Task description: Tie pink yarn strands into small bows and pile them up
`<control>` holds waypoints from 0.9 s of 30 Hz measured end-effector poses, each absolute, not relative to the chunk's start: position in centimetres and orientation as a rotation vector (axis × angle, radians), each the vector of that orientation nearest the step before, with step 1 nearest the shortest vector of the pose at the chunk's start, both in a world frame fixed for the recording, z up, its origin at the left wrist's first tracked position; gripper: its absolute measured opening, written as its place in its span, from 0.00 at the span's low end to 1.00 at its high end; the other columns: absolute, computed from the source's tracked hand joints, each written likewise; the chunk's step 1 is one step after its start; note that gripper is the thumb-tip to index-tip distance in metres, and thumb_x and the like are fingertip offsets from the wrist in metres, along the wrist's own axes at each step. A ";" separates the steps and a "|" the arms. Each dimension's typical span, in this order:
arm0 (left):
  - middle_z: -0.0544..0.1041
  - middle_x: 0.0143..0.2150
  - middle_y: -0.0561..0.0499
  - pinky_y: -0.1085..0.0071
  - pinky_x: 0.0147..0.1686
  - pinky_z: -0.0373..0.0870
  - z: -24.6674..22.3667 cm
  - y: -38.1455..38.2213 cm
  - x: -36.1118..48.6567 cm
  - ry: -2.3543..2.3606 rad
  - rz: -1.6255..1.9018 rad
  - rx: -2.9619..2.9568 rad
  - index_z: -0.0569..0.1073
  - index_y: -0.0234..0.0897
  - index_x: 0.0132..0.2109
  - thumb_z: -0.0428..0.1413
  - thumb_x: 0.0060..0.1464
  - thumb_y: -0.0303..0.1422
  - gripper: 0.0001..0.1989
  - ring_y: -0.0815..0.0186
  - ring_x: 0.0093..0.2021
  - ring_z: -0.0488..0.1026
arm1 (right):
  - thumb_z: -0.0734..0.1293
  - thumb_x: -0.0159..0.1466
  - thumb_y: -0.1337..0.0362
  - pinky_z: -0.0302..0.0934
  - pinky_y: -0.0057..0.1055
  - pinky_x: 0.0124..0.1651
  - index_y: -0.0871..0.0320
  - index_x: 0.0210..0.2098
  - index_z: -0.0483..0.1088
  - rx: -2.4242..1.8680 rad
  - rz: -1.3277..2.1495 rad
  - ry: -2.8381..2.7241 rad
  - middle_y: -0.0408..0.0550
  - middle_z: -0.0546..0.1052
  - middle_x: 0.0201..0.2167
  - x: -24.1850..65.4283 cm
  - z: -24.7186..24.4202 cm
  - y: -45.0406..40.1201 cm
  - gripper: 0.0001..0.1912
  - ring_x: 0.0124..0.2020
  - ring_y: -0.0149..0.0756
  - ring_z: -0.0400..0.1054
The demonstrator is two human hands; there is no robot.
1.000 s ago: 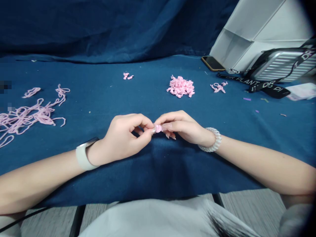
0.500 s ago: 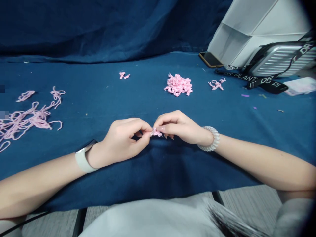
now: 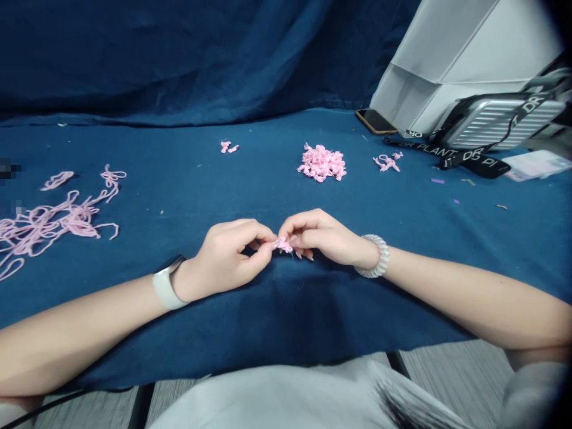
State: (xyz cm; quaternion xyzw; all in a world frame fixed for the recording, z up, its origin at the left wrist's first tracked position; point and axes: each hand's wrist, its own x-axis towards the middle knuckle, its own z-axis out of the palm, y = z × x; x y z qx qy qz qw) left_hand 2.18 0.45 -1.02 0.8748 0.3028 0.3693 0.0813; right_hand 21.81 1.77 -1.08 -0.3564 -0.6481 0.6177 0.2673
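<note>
My left hand and my right hand meet in the middle of the blue cloth. Between their fingertips they pinch a small piece of pink yarn, partly hidden by the fingers. A heap of short, curled pink yarn pieces lies farther out, beyond my hands. Small pink yarn bits rest to its left, and more to its right. Long loose pink yarn strands sprawl at the left, well away from my left hand.
A phone, a ribbed silver bag with a black lettered strap, and a white folded panel stand at the back right. A paper sheet and purple scraps lie nearby. Blue fabric hangs behind.
The pink piece between my fingers has gone from a tight round curl to a looser, ragged shape. My hands stay together, and the whole view has shifted slightly.
</note>
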 end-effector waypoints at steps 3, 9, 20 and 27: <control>0.78 0.27 0.53 0.77 0.27 0.67 -1.4 0.7 2.2 0.907 1.129 2.595 0.72 0.36 0.30 0.54 0.50 0.25 0.04 0.72 0.25 0.73 | 0.62 0.56 0.66 0.54 0.20 0.18 0.63 0.29 0.69 -0.960 1.703 -1.686 0.40 0.67 0.19 21.7 -1.4 1.8 0.07 0.18 0.23 0.60; 0.77 0.26 0.53 0.76 0.26 0.67 -1.9 0.8 2.4 0.972 1.104 2.505 0.72 0.37 0.30 0.55 0.50 0.26 0.03 0.71 0.25 0.72 | 0.63 0.56 0.68 0.54 0.18 0.17 0.63 0.27 0.69 -0.994 1.657 -1.685 0.39 0.67 0.19 21.5 -1.9 1.7 0.05 0.17 0.21 0.59; 0.77 0.26 0.55 0.78 0.26 0.67 -2.1 0.8 2.5 1.021 1.160 2.435 0.73 0.36 0.30 0.56 0.49 0.24 0.03 0.73 0.25 0.72 | 0.62 0.58 0.64 0.55 0.18 0.16 0.64 0.27 0.69 -0.962 1.675 -1.630 0.39 0.67 0.18 21.5 -2.1 1.9 0.08 0.16 0.21 0.59; 0.77 0.26 0.54 0.77 0.25 0.67 -2.1 0.8 2.6 1.046 1.172 2.422 0.73 0.37 0.29 0.56 0.49 0.25 0.04 0.72 0.24 0.72 | 0.62 0.55 0.70 0.55 0.18 0.16 0.63 0.28 0.69 -0.997 1.645 -1.678 0.40 0.68 0.22 21.4 -2.2 1.8 0.04 0.18 0.21 0.60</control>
